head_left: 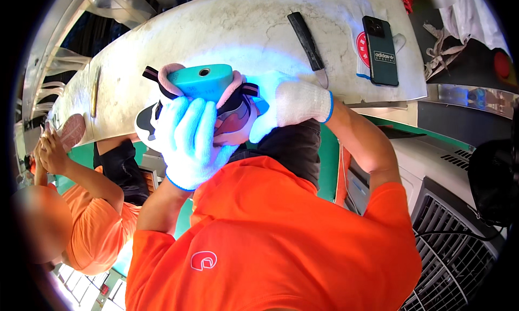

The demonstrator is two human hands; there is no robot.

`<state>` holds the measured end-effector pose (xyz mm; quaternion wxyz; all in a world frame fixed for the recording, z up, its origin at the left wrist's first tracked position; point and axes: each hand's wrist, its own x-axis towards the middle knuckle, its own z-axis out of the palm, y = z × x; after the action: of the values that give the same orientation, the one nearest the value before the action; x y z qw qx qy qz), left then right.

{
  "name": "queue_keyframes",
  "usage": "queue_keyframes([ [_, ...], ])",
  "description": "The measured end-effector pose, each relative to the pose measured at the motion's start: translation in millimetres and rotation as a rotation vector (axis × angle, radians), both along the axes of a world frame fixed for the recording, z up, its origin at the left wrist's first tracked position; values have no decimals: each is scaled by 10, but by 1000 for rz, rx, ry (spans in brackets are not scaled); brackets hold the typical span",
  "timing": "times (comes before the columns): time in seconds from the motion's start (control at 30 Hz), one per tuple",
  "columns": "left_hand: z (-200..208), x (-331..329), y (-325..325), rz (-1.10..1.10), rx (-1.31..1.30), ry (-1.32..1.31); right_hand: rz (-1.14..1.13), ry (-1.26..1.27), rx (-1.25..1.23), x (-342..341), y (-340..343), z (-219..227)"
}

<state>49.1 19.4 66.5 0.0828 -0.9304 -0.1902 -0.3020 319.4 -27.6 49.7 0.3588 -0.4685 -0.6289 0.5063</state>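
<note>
A pink, black and white shoe [236, 119] is held up at the near edge of the table, in bluish light. A teal shoe last [203, 79] with a round hole in its top fills the shoe's opening. My left hand [192, 141], in a white knit glove, has its fingers wrapped over the shoe's near left side. My right hand [286, 103], gloved the same way, grips the shoe's right side; part of its fingers is hidden behind the shoe. Both gloves have blue cuffs.
A black-handled knife [306, 41] lies on the stained white table [238, 19]. Farther right, a dark green phone [381, 51] rests on a white glove with a red round mark. A yellow pen-like stick [95, 92] lies at left. A co-worker in orange holds a pinkish sole [73, 131].
</note>
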Motion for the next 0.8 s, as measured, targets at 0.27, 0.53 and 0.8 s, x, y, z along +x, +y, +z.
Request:
queue_keyframes([
  [0.27,-81,5,11,-14,-37,-33,56,-77,-190,-23,113,245],
  [0.53,-33,76,34,1,-29,-61,-185,-129,107,-395,-142,-121],
  [0.8,-48,153,43,-7,-41,-190,-291,244,-152,-570,-197,-62],
])
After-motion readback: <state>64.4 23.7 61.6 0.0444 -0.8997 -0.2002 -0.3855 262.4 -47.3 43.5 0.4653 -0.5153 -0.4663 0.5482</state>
